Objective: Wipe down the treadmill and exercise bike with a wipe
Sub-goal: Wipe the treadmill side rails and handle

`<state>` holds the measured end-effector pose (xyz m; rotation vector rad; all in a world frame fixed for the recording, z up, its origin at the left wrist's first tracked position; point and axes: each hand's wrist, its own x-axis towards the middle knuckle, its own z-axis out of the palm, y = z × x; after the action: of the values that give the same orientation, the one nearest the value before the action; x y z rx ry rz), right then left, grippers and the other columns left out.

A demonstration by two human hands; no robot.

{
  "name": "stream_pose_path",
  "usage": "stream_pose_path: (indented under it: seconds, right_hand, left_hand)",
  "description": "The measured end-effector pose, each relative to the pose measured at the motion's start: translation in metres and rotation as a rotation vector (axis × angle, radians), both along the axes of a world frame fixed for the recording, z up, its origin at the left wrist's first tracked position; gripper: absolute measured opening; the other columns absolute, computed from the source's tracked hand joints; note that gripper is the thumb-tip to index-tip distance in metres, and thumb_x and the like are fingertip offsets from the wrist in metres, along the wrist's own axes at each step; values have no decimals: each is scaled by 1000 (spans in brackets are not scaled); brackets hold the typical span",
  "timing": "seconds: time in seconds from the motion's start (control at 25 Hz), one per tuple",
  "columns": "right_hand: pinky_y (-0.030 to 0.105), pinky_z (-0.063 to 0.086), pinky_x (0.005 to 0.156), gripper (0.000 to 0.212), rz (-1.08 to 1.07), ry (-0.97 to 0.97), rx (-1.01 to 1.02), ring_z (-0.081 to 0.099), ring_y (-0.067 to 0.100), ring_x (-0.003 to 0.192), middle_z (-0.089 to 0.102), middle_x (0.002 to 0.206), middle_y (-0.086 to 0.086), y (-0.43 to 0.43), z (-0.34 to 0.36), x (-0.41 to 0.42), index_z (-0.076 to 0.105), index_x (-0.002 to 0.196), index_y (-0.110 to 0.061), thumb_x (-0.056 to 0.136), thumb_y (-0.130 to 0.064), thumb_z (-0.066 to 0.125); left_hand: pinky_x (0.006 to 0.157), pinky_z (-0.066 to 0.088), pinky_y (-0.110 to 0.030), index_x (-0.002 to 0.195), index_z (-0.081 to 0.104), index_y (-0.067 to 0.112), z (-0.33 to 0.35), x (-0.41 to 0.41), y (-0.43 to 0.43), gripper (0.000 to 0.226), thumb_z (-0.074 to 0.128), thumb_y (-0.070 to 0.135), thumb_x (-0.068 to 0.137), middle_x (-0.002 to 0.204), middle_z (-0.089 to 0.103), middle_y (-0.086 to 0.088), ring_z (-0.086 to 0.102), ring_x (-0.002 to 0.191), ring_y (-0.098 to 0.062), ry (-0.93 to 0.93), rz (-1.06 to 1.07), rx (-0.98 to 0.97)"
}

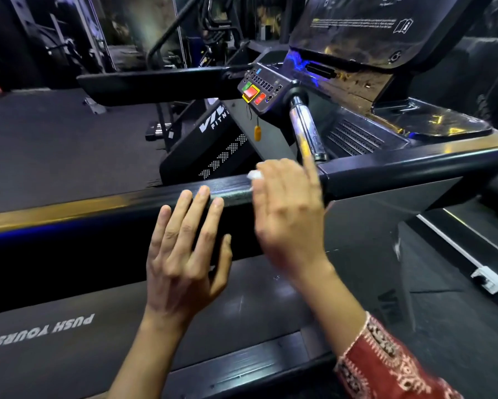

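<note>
Two hands are up at the near side rail (144, 204) of the treadmill (354, 136), and only one of them is working. Our right hand (288, 214), blurred, with a red patterned sleeve (386, 364) behind the wrist, holds the white wipe (255, 175) bunched under its fingers against the top of the rail; only a small crumple shows at the fingertips, and the forefinger sticks up clear of it. Our left hand (184, 254) holds nothing, its fingers straight and spread, the tips just over the rail's near edge, beside the right hand on its left. What the next stroke turns on, we judge, is the rail's long axis: it runs from the near left, where a yellow reflection lies on it, rightward and a little away to the corner below the chrome grip (305, 128) and the button panel (259, 87). The wipe sits close to that right end, so most of the rail's length lies to its left, and a sweep that way would run into the left hand unless it lifts. The belt (104, 306) lies below both wrists. We cannot pick out the exercise bike among the dark gear at the far left.
</note>
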<state>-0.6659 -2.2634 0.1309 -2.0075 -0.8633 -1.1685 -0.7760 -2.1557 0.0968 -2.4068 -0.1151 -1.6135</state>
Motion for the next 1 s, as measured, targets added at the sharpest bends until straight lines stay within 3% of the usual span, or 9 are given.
stream_pose_path:
  seconds: [0.08, 0.16, 0.32, 0.4, 0.56, 0.64, 0.8, 0.88, 1.0]
  right_hand:
    - [42, 21, 116, 40, 146, -103, -134, 46, 30, 130, 55, 135, 16, -4, -21, -17, 56, 131, -1, 100, -19, 38]
    - [43, 16, 117, 43, 90, -157, -209, 34, 26, 140, 41, 146, 14, -32, -40, -11, 43, 141, -4, 101, -18, 37]
    - [45, 19, 115, 39, -43, 76, 64, 55, 34, 115, 64, 119, 15, -21, -9, 8, 65, 113, -1, 100, -24, 37]
    - [44, 25, 111, 37, 14, 76, 14, 59, 35, 105, 66, 108, 13, 14, 6, -14, 67, 106, -4, 99, -25, 38]
    - [45, 23, 115, 44, 228, -114, -166, 40, 29, 135, 49, 142, 14, 11, -29, -44, 52, 135, -3, 99, -24, 38]
    - [48, 23, 115, 42, 209, -150, -138, 39, 29, 137, 46, 142, 16, -5, -41, -43, 51, 134, -3, 99, -23, 39]
    - [46, 28, 112, 38, -18, 5, 57, 53, 35, 121, 60, 126, 18, 42, -19, -54, 63, 119, 2, 99, -19, 39]
    - [45, 30, 111, 36, 26, 2, 53, 57, 36, 115, 63, 120, 16, 81, -6, -78, 65, 115, 1, 98, -18, 41]
    - [44, 26, 114, 39, 178, -123, -50, 47, 31, 130, 54, 136, 15, 99, -27, -108, 58, 129, -2, 98, -17, 41]
  left_hand:
    - [114, 24, -40, 130, 52, 2, 0, -4, 3, 43, 53, 20, 91, 136, 50, -17, 44, 129, -29, -10, 13, -14]
    - [113, 26, -41, 130, 52, 2, 0, -10, 7, 43, 54, 20, 91, 135, 50, -17, 45, 129, -29, -10, 32, -12]
    - [111, 29, -43, 130, 52, 3, 3, -14, 11, 43, 54, 22, 91, 135, 51, -17, 45, 128, -29, -2, 52, -21]
    - [111, 30, -44, 130, 51, 3, 3, -17, 10, 43, 53, 22, 92, 135, 51, -17, 45, 129, -29, 3, 53, -35]
    - [112, 29, -43, 130, 50, 3, -2, -39, 24, 42, 52, 21, 92, 136, 49, -17, 44, 129, -29, 3, 100, -50]
    - [112, 29, -41, 130, 50, 3, -2, -52, 37, 42, 53, 21, 92, 136, 49, -17, 44, 129, -29, 2, 114, -41]
    - [112, 30, -42, 127, 55, 0, 2, -65, 58, 41, 53, 22, 92, 133, 53, -18, 45, 128, -29, -22, 99, -72]
    - [111, 31, -43, 127, 55, 1, 4, -78, 72, 41, 52, 22, 92, 133, 53, -17, 46, 128, -29, -9, 73, -64]
    - [111, 31, -43, 130, 51, 4, 7, -105, 104, 42, 53, 22, 92, 134, 53, -16, 46, 127, -28, 18, 42, -46]
